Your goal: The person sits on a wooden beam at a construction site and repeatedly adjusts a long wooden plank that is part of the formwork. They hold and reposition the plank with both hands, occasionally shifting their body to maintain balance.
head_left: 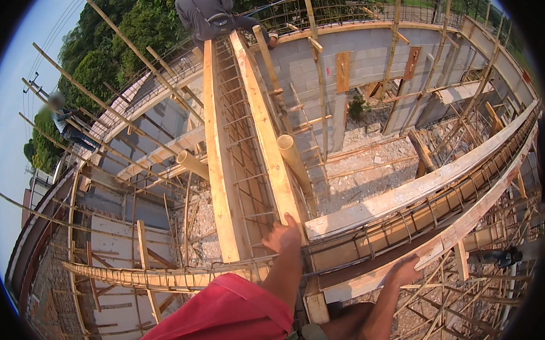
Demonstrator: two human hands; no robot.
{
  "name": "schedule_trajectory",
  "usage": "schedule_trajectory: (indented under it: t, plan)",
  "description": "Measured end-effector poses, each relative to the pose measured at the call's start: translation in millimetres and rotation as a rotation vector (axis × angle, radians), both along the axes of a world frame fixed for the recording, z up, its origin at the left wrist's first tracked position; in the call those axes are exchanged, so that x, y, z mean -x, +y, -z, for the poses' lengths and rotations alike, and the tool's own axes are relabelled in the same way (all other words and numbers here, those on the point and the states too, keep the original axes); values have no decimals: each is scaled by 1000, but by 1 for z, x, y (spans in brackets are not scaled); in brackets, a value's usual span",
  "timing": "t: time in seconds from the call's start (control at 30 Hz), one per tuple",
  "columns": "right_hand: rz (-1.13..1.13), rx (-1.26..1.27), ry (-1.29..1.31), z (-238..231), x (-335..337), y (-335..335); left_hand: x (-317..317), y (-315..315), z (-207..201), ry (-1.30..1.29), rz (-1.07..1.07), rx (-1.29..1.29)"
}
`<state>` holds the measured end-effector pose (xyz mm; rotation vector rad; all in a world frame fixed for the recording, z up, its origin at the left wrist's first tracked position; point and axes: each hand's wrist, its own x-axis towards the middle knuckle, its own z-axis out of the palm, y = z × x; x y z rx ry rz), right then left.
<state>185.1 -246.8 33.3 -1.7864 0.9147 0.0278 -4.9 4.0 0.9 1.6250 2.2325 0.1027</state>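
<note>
The left hand [282, 235] touches the near end of the right board [263, 128], its fingers spread apart at the edge. The right hand [403, 270] rests along the outer plank's [454, 232] edge; whether its fingers clamp, I cannot tell. Between right and left boards [217, 154] runs a rebar cage [248, 178]; open room drops to rubble [376, 165] either side.

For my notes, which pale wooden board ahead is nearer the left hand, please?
The right pale wooden board: the left hand is at its end; the left board lies farther.
</note>
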Motion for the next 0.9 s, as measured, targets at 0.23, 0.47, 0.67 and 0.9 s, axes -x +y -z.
schedule_trajectory:
  t: [0.23,0.47,0.67,0.9]
  plan:
    - [27,44,-30,15,-4,-5,0,-1,1,-4,7,-7]
    - [12,-106,-73,0,1,0,1,0,3,17,12,-21]
    - [24,-195,-125,6,-1,-3,-1,0,2,15,14,-14]
    - [-5,-103,-73,8,-5,-7,-3,-2,-1,10,20,5]
